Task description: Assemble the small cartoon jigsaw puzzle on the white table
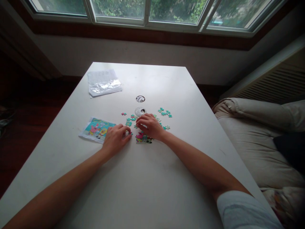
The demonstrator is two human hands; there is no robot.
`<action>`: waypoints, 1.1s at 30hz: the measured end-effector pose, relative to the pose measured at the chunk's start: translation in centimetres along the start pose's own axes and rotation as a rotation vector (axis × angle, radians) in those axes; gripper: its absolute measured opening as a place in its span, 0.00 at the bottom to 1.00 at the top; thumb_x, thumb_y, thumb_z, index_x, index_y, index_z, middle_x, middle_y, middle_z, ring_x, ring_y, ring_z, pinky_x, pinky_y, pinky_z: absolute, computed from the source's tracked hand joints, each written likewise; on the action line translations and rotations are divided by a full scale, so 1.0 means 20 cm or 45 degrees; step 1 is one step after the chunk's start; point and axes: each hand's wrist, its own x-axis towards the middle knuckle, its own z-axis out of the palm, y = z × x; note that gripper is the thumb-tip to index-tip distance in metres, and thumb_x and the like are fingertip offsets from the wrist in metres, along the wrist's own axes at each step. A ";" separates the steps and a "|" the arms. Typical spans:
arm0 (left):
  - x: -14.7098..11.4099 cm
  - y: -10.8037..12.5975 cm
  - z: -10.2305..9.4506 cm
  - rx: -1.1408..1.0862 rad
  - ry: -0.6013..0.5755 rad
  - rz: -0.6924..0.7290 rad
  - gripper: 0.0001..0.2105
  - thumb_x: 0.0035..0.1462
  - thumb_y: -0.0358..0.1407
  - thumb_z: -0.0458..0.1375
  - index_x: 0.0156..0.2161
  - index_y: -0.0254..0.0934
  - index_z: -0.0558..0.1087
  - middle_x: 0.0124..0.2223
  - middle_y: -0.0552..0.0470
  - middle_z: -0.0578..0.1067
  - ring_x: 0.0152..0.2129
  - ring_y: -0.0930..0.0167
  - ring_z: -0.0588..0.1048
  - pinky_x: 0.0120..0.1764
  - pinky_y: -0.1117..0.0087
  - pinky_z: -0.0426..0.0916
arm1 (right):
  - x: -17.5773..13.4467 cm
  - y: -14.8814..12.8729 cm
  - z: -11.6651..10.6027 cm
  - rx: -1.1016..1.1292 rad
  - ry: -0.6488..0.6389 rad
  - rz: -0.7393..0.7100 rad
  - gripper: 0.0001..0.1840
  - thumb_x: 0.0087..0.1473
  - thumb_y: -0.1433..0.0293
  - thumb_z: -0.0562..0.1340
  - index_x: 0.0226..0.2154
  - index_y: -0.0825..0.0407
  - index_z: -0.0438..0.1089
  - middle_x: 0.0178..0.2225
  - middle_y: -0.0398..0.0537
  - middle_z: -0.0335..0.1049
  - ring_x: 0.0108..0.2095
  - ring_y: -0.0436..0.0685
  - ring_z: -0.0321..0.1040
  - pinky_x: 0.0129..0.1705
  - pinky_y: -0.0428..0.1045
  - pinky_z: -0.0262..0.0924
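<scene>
My left hand (116, 136) rests on the table with thumb and index finger closed at a small pink jigsaw piece (131, 133). My right hand (150, 126) hovers over the loose pieces, fingers bent and slightly apart; nothing shows between them. Just below it lies a joined part of the jigsaw (142, 138), pink with dark figures, its upper right covered by the hand. Green jigsaw pieces (129, 122) are scattered between the hands, some hidden under the right one. Beside my left hand lies a cartoon picture sheet (96, 128), its right edge partly covered.
More green pieces (164, 112) lie beyond my right hand, and a pink piece (123, 114) sits to the left. Two round table inserts (140, 99) are in the middle. A clear plastic bag with paper (105, 83) lies at the far left of the white table (152, 187). A sofa (257, 140) stands right.
</scene>
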 end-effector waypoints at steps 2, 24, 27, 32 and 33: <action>0.00 0.00 0.00 -0.010 -0.006 0.005 0.05 0.61 0.40 0.60 0.40 0.45 0.76 0.36 0.53 0.75 0.37 0.66 0.73 0.42 0.64 0.60 | 0.00 0.02 -0.04 0.059 0.088 0.072 0.12 0.66 0.63 0.58 0.35 0.49 0.74 0.39 0.49 0.77 0.43 0.58 0.68 0.50 0.55 0.56; 0.41 -0.32 -0.02 0.184 0.154 -0.079 0.13 0.61 0.40 0.57 0.48 0.42 0.80 0.46 0.46 0.76 0.43 0.60 0.73 0.47 0.61 0.67 | -0.37 0.34 -0.32 0.442 0.783 0.770 0.18 0.58 0.54 0.63 0.34 0.51 0.76 0.28 0.44 0.75 0.30 0.54 0.71 0.39 0.51 0.66; 0.41 -0.31 0.01 0.222 0.189 -0.086 0.12 0.63 0.40 0.56 0.45 0.43 0.80 0.45 0.47 0.76 0.43 0.60 0.73 0.46 0.62 0.67 | -0.37 0.38 -0.33 0.526 0.845 0.781 0.17 0.58 0.55 0.64 0.34 0.51 0.76 0.28 0.44 0.74 0.30 0.53 0.70 0.38 0.50 0.66; 0.38 -0.31 0.01 0.276 0.226 -0.086 0.12 0.65 0.40 0.54 0.44 0.43 0.80 0.44 0.47 0.76 0.42 0.61 0.73 0.44 0.62 0.67 | -0.35 0.38 -0.31 0.580 0.842 0.805 0.17 0.57 0.54 0.64 0.34 0.51 0.76 0.27 0.44 0.73 0.30 0.53 0.69 0.37 0.49 0.65; 0.38 -0.30 0.01 0.288 0.227 -0.076 0.12 0.65 0.40 0.54 0.43 0.42 0.80 0.44 0.47 0.76 0.42 0.60 0.73 0.44 0.61 0.66 | -0.35 0.39 -0.31 0.577 0.838 0.806 0.17 0.57 0.55 0.64 0.34 0.51 0.76 0.27 0.44 0.73 0.29 0.53 0.69 0.37 0.49 0.65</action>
